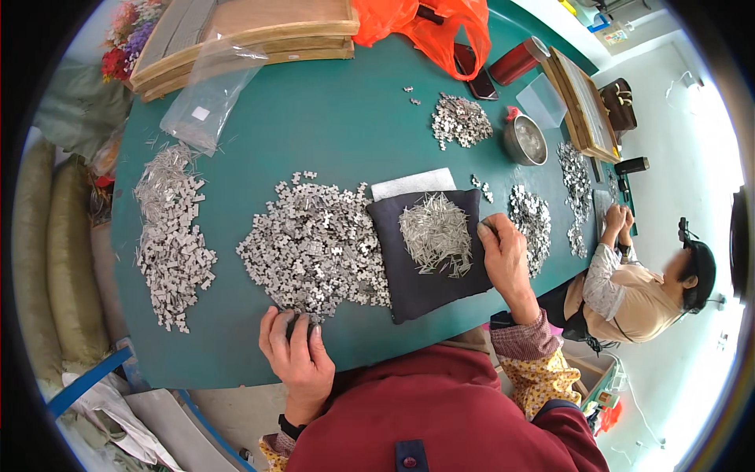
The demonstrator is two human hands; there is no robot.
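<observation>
My left hand (297, 352) rests on the near edge of a big heap of small grey metal pieces (314, 244) on the green table (330, 126); its fingers curl over a few pieces. My right hand (505, 256) sits at the right edge of a dark cloth pad (417, 275), fingertips pinched together on something small. A pile of thin metal pins (436, 234) lies on the pad. A white folded cloth (413, 183) lies behind the pad.
More heaps of metal pieces lie at the left (169, 244), far middle (460, 119) and right (531, 220). A metal bowl (525, 140), red cylinder (517, 61), orange bag (429, 27), clear bag (208, 94) and wooden frames (252, 35) stand behind. Another person (645, 287) works at the right.
</observation>
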